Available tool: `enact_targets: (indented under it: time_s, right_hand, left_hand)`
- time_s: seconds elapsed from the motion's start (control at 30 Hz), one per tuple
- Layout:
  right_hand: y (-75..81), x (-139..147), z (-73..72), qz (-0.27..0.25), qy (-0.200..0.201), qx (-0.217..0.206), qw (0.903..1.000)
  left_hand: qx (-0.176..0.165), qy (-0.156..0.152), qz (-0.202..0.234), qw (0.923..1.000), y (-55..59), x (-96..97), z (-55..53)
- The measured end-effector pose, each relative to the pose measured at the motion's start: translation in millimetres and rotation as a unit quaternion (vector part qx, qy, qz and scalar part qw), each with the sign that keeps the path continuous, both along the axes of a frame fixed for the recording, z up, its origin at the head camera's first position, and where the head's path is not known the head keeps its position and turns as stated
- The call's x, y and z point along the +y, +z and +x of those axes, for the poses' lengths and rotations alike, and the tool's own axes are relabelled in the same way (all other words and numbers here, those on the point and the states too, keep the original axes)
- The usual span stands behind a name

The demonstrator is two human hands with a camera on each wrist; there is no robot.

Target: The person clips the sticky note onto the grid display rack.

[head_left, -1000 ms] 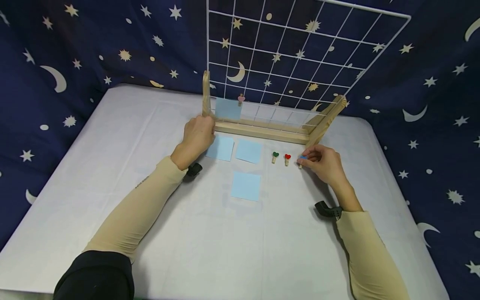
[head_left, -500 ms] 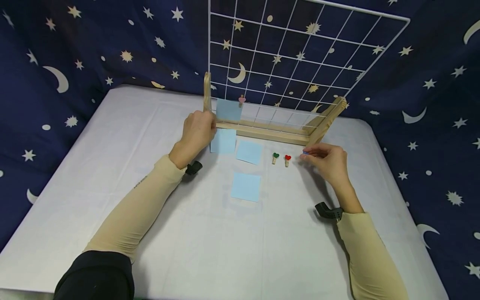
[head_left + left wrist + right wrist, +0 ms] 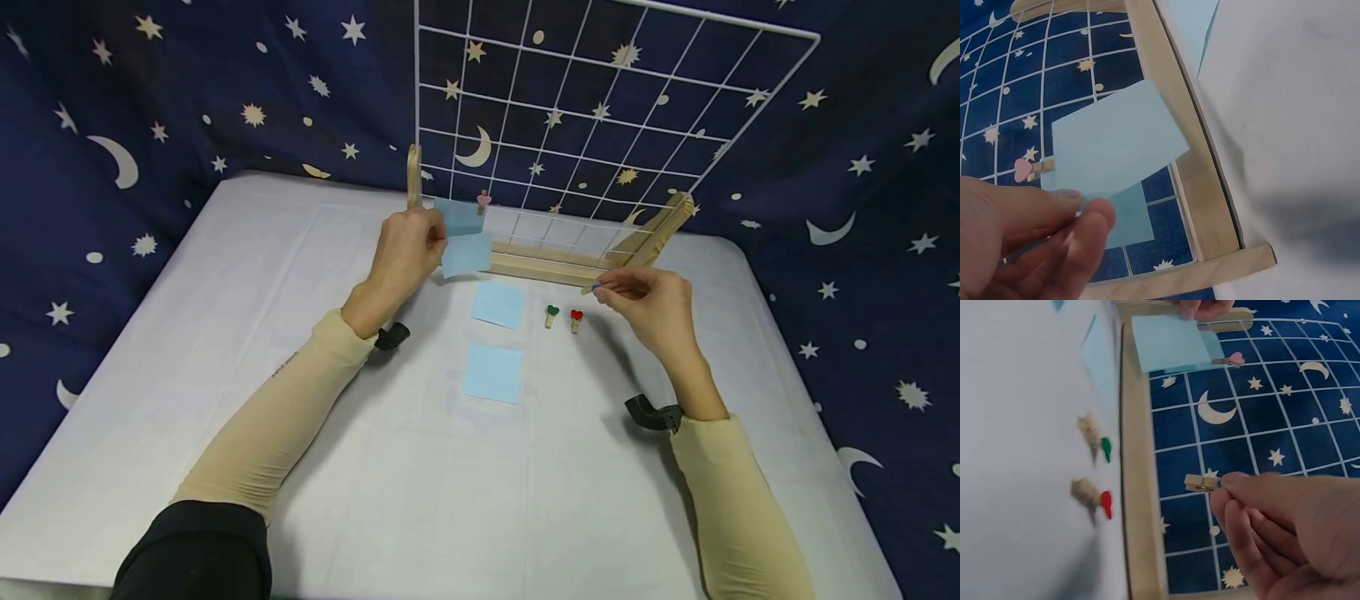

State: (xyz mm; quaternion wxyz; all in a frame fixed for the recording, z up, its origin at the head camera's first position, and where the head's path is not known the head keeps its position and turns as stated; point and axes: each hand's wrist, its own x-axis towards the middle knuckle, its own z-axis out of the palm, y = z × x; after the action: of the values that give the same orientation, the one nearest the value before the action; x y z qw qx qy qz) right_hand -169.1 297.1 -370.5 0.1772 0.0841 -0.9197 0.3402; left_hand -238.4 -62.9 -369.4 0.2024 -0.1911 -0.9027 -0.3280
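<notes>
Left hand (image 3: 405, 250) has lifted a square light-blue paper note (image 3: 467, 254) off the white tablecloth (image 3: 225, 333), pinching it beside the white wire grid panel (image 3: 600, 100). Right hand (image 3: 648, 304) has raised a small wooden clothespin (image 3: 591, 289) in its fingertips; both parts now ready for clipping.

at lower left our left hand (image 3: 1016, 240) pinches a pale blue note (image 3: 1119, 140), lifted at centre frame before the wire grid (image 3: 997, 69). behind it, another blue note (image 3: 1125, 219) hangs from a pink heart peg (image 3: 1029, 169); a wooden frame (image 3: 1175, 131) runs diagonally.
</notes>
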Motion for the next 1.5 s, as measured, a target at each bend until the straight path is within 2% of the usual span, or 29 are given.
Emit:
enact_targets:
  time_s: [0.27, 0.53, 0.7, 0.97, 1.17, 1.5]
  right_hand:
    - [18.1, -25.8, -18.2, 0.022, 0.014, 0.007, 0.9996]
    - [32.8, -45.1, -35.3, 0.045, 0.051, 0.082, 0.9943]
    - [37.9, -53.2, -40.9, 0.04, 0.05, 0.106, 0.9923]
    - [45.2, -63.6, -50.9, 0.051, 0.044, 0.117, 0.9908]
    - [48.2, -67.5, -54.5, 0.074, 0.04, 0.144, 0.986]
    - [47.2, -73.8, -60.7, 0.1, 0.051, 0.178, 0.9776]
  left_hand:
    - [0.021, -0.025, 0.039, 0.9987, -0.2, 8.4, 0.4]
    - [0.052, -0.052, 0.07, 0.9948, 0.4, 23.8, -1.4]
    - [0.059, -0.061, 0.077, 0.9934, -0.1, 33.2, -3.9]
    - [0.076, -0.048, 0.08, 0.9927, -1.3, 49.4, -8.7]
    - [0.086, -0.05, 0.087, 0.9912, 1.7, 65.0, -11.2]
    - [0.082, -0.039, 0.098, 0.991, 2.5, 80.2, -13.3]
